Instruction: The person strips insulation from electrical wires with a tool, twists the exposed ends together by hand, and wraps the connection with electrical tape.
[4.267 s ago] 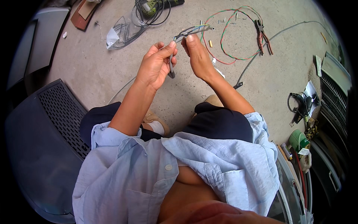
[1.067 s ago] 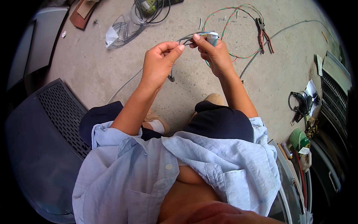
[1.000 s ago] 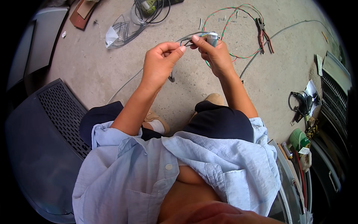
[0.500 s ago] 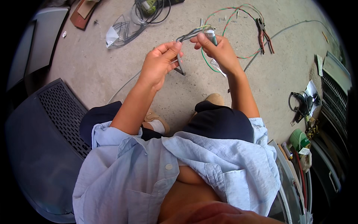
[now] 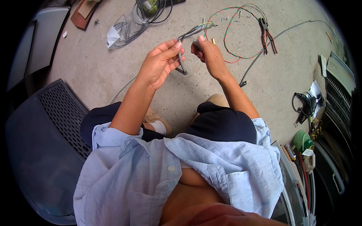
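My left hand [image 5: 160, 62] is closed, its thumb and fingers pinching a grey cable [image 5: 182, 67] whose sheath hangs in a bend below the fingers. Beyond the grip, bared inner wires [image 5: 194, 31] in dark, grey and yellow-green fan out up and to the right. My right hand [image 5: 212, 60] is wrapped around a small tool with a grey body [image 5: 196, 44] and a yellow end [image 5: 213, 41]. Most of that tool is hidden in the fist, so its kind cannot be told. It is close to the bared wires, below them.
Red-handled pliers [image 5: 265, 35] lie by a loop of red and green wire [image 5: 226, 32]. Several small offcuts [image 5: 227, 17] are near it. A green power tool [image 5: 150, 6] and bagged cable [image 5: 130, 34] lie far left. Dark panels [image 5: 45, 158] flank me left; a green container [image 5: 302, 140] stands right.
My right hand has come down and away from the wire ends, turning the grey tool inward. The bared wires now show more fully. My left hand has barely moved.
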